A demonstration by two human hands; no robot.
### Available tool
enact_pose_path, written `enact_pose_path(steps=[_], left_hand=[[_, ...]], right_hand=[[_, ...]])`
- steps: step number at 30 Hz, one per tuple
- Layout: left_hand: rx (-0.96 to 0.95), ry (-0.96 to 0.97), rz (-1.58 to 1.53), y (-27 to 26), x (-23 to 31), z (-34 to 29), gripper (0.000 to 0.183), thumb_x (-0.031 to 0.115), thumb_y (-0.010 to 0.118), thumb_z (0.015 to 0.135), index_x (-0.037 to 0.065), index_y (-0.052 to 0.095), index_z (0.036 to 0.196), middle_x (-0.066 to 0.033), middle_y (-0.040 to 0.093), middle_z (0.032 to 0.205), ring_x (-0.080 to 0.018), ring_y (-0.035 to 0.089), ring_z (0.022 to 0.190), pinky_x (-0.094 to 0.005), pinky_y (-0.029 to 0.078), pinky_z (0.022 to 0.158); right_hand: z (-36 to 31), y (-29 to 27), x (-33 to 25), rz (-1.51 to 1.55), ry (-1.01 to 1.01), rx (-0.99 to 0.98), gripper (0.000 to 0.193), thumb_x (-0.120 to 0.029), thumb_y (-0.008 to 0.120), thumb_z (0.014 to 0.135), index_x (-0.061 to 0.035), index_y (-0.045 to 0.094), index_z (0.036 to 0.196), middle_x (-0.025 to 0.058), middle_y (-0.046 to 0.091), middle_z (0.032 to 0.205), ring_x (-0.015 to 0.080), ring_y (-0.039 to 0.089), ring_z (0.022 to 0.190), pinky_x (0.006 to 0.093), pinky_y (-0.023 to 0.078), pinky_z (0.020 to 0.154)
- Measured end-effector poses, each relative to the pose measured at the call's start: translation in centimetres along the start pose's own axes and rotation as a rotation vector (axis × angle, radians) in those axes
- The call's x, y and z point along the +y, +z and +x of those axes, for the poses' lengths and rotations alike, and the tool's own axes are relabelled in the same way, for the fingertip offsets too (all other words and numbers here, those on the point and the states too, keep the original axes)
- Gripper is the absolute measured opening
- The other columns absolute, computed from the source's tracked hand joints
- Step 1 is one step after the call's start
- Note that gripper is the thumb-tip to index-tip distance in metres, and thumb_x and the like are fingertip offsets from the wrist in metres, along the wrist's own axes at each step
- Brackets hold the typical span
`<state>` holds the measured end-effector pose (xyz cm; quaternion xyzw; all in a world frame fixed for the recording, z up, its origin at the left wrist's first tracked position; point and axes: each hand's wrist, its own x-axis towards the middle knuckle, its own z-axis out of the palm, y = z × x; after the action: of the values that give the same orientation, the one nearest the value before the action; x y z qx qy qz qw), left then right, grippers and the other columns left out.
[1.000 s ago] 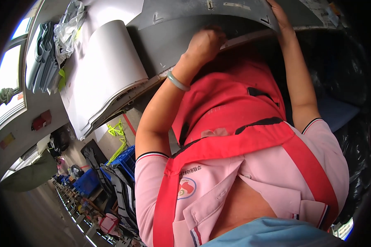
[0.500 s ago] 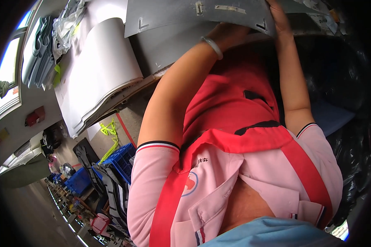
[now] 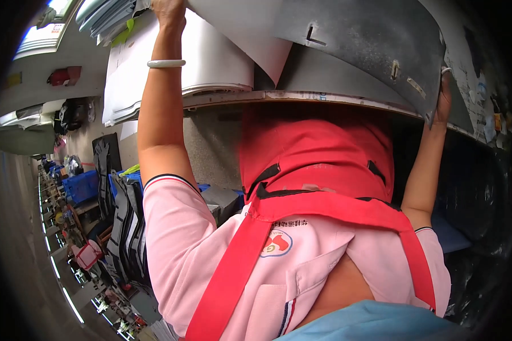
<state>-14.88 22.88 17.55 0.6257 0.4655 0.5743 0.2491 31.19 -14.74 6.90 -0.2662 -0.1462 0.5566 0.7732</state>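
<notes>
My right hand (image 3: 442, 102) grips the right edge of a dark grey template board (image 3: 370, 42), a bendy panel with slots and corner-shaped cutouts. The board is raised at a tilt over the worktable, its lower right corner hanging past the table edge. Up at the top left, my left hand (image 3: 169, 12), a pale bangle on its wrist, is closed at the edge of a pale sheet (image 3: 247, 31). That sheet is lifted and curls down to a point beside the board. My left fingertips are partly cut off by the picture's top. Beneath lies a flat grey sheet (image 3: 324, 71).
A thick stack of white sheets (image 3: 210, 62) lies on the table's left, overhanging its edge (image 3: 301, 96). Folded grey material (image 3: 105, 20) sits behind. Black plastic bags (image 3: 472, 187) stand at the right. Blue crates (image 3: 81, 186) and dark panels (image 3: 125, 227) are on the left.
My left hand has moved from beneath the template board out to the left, to the pale sheet, which is now lifted. The board has shifted right and tilted, still held by my right hand.
</notes>
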Motion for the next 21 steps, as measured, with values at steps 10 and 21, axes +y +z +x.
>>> enact_pose_path(steps=[10, 21], left_hand=[[0.503, -0.537, 0.488, -36.7, -18.0, -3.8, 0.063, 0.002, 0.076, 0.077, -0.012, 0.048, 0.131, -0.0196, 0.069, 0.099, -0.0228, 0.07, 0.077, -0.0352, 0.059, 0.063], [0.329, -0.115, 0.806, -30.2, -11.4, -9.7, 0.06, 0.016, 0.072, 0.086, -0.005, 0.047, 0.137, -0.0171, 0.063, 0.116, -0.0268, 0.064, 0.098, -0.0382, 0.05, 0.092]], right_hand=[[3.8, -0.6, 2.9, -0.105, 0.161, 0.07, 0.054, -0.037, 0.063, 0.098, -0.0016, 0.053, 0.137, 0.0131, 0.059, 0.134, 0.0257, 0.057, 0.122, 0.0402, 0.047, 0.106], [8.5, 1.6, 3.6, -0.955, 0.235, -0.092, 0.025, -0.025, 0.067, 0.097, -0.0072, 0.068, 0.114, 0.0007, 0.069, 0.103, 0.0077, 0.065, 0.097, 0.0236, 0.052, 0.087]])
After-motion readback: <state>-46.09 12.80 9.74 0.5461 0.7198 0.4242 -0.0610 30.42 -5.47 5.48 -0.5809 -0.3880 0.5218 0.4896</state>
